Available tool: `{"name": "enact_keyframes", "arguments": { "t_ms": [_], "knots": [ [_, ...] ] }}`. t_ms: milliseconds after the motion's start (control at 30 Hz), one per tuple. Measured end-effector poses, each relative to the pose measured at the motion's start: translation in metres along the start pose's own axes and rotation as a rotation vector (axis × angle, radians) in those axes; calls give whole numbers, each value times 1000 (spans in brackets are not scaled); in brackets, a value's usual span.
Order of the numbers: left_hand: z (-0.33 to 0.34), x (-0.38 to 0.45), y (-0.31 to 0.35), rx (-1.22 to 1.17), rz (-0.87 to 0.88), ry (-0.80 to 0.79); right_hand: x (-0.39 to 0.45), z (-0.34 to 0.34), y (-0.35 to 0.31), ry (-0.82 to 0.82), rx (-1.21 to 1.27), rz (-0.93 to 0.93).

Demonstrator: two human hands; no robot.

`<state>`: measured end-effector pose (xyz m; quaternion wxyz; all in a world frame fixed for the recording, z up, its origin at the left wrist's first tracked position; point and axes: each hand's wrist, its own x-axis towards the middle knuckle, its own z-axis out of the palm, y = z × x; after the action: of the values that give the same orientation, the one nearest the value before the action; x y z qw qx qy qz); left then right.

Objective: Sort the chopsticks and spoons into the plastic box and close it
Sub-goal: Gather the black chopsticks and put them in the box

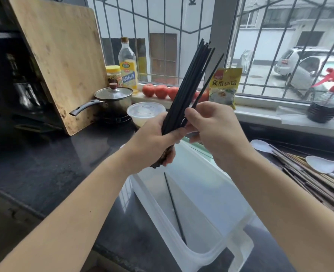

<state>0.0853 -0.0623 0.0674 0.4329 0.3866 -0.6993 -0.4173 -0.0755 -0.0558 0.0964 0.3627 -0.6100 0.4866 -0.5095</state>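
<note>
Nearest the camera, the plastic box [201, 193] is lying open on the dark counter [54, 163], with a single black chopstick [175, 209] resting inside it. Just above the box, a bundle of black chopsticks [187, 85] is being gripped at its lower end by the left hand [152, 140], whose fingers are curled right round it, so that the tips are fanning up toward the window. One chopstick [209, 79] at the right edge of the bundle is being pinched by the right hand [211, 122] between thumb and fingers, seemingly to square it with the rest.

At the right, a pile of brown chopsticks [309, 179] and white spoons [323, 163] is lying on the counter, outside the box. Farther off, a lidded pot [114, 99], a cutting board [60, 61] and a round plastic tub [145, 112] are standing at the left.

The task is judged to be at an early stage: the bundle is not yet laid in, the pile and spoons are waiting, and the box is yet to be closed.
</note>
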Motion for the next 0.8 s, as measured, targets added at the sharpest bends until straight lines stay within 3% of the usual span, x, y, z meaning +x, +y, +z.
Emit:
{"name": "enact_keyframes", "arguments": {
  "t_ms": [67,133,200,233,267,333,400,467,533,600,733,800],
  "knots": [
    [-2,-2,2,-67,-9,0,0,-2,-3,25,62,10],
    [-2,-3,2,-71,-16,49,0,-7,-8,165,132,-32],
    [-1,-1,-2,1,0,204,0,-17,-13,341,18,-157],
    [-1,0,-3,21,9,301,-1,-21,-16,351,-110,-205],
    [-1,1,-4,7,14,384,-4,-22,-18,270,-270,-208],
    [-1,1,-3,-101,7,465,-19,-8,-15,-99,-633,-51],
    [-2,0,-1,-198,-24,457,-33,14,2,-471,-920,112],
    [-2,0,-1,-229,-51,424,-39,31,22,-685,-1032,225],
    [-2,0,0,-231,-71,382,-34,38,30,-754,-1003,313],
    [-4,-1,0,-235,-93,339,-30,38,32,-722,-863,369],
    [-6,-2,1,-229,-105,292,-30,32,37,-738,-797,385],
    [-5,-2,0,-218,-102,278,-29,23,32,-634,-694,310]
  ]
}}
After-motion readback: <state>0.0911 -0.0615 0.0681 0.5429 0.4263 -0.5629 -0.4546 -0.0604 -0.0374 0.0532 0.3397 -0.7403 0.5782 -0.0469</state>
